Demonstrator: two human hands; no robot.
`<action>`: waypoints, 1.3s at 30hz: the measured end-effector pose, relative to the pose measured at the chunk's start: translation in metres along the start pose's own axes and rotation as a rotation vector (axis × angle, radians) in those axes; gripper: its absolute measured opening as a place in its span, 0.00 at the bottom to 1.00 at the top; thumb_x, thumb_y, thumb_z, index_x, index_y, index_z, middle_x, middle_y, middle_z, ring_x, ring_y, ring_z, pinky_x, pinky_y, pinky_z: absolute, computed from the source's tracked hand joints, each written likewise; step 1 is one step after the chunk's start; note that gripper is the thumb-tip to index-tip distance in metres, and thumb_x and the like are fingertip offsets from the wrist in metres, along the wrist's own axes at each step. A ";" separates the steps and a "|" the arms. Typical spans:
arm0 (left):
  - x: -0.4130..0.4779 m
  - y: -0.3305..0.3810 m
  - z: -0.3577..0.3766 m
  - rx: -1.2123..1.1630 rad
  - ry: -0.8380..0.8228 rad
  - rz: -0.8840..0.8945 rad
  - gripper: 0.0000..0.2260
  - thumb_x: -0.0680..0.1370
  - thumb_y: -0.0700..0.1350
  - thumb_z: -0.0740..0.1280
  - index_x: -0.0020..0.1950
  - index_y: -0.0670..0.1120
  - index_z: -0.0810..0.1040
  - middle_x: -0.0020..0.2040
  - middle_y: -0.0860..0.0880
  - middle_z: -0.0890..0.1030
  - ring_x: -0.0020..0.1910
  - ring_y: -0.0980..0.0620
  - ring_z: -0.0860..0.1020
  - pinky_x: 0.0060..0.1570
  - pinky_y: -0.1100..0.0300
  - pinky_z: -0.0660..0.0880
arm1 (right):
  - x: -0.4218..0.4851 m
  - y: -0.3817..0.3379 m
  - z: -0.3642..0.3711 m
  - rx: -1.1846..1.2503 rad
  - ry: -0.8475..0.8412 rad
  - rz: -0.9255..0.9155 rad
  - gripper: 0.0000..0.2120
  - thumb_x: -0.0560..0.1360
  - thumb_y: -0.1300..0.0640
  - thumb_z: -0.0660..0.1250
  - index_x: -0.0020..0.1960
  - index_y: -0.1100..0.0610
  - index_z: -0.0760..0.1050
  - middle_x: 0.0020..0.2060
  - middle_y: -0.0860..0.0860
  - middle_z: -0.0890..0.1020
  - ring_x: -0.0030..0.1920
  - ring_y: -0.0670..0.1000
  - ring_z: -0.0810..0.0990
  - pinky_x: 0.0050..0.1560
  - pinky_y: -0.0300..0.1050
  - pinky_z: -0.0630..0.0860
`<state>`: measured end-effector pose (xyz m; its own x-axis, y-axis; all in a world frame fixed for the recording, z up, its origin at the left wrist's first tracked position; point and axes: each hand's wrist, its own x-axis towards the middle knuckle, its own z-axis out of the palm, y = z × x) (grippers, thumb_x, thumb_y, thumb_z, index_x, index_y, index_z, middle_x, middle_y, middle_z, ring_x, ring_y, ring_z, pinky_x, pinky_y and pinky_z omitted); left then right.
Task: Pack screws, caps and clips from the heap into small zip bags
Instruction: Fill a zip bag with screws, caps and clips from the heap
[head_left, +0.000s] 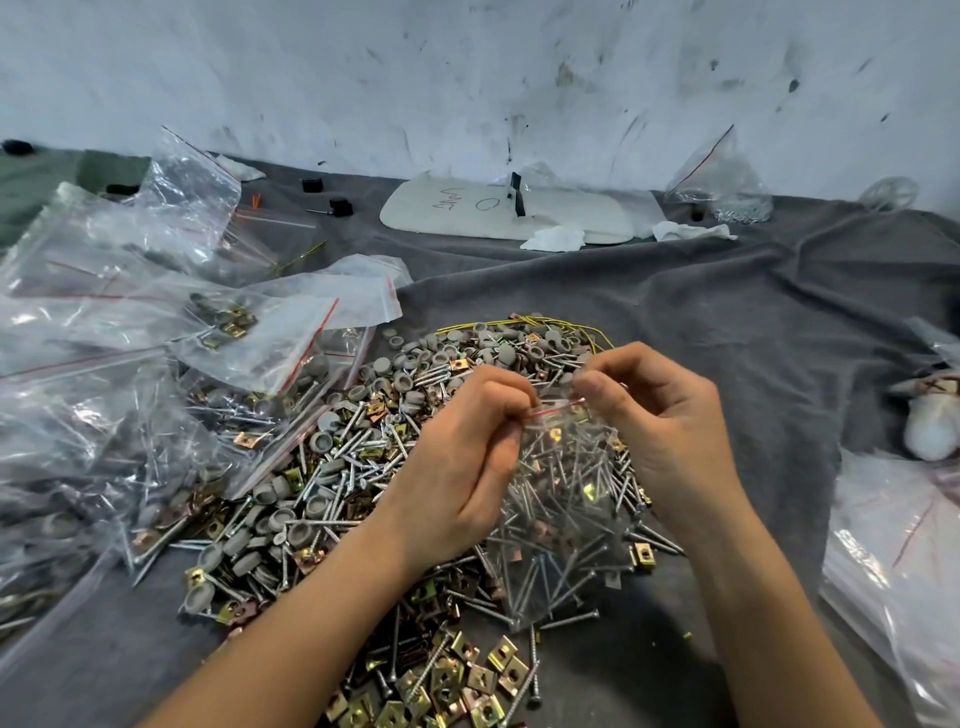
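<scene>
A small clear zip bag (561, 499) with a red seal line hangs above the heap, holding screws and a few brass clips. My left hand (467, 457) pinches the left end of its top strip. My right hand (660, 415) pinches the right end of the same strip. Beneath lies the heap (363, 467) of silver screws, grey round caps and brass square clips on a grey cloth. The bag's top edge is partly hidden by my fingers.
Filled zip bags (130, 389) pile up on the left. More plastic bags (898, 561) lie at the right edge. A white board (467, 208), crumpled tissue (558, 239) and a bag of small parts (727, 187) sit by the stained wall. Loose clips (457, 686) lie near me.
</scene>
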<state>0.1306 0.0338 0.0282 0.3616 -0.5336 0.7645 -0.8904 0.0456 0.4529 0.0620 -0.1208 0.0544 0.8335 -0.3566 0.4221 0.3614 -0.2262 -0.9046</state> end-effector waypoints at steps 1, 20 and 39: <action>0.000 0.000 0.000 -0.002 0.012 0.001 0.04 0.77 0.38 0.55 0.51 0.44 0.66 0.49 0.42 0.75 0.45 0.51 0.74 0.46 0.62 0.71 | 0.000 0.000 0.000 -0.012 -0.004 -0.015 0.06 0.69 0.50 0.72 0.39 0.52 0.80 0.35 0.48 0.81 0.37 0.46 0.77 0.39 0.37 0.73; 0.000 -0.001 0.000 0.002 0.210 -0.146 0.05 0.78 0.39 0.54 0.49 0.45 0.68 0.49 0.47 0.74 0.48 0.56 0.73 0.49 0.70 0.68 | 0.005 0.029 -0.008 -0.931 -0.210 0.381 0.09 0.72 0.52 0.73 0.51 0.53 0.78 0.49 0.48 0.75 0.48 0.48 0.71 0.48 0.44 0.70; 0.001 -0.002 0.001 0.008 0.146 -0.123 0.07 0.78 0.39 0.54 0.48 0.39 0.71 0.48 0.44 0.75 0.46 0.55 0.74 0.49 0.70 0.69 | 0.005 0.019 -0.011 -0.304 0.120 0.009 0.06 0.75 0.60 0.66 0.39 0.55 0.75 0.36 0.51 0.77 0.37 0.46 0.73 0.40 0.39 0.68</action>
<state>0.1324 0.0326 0.0274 0.5035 -0.4065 0.7624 -0.8391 -0.0196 0.5437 0.0685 -0.1372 0.0396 0.7741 -0.4599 0.4350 0.1982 -0.4765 -0.8565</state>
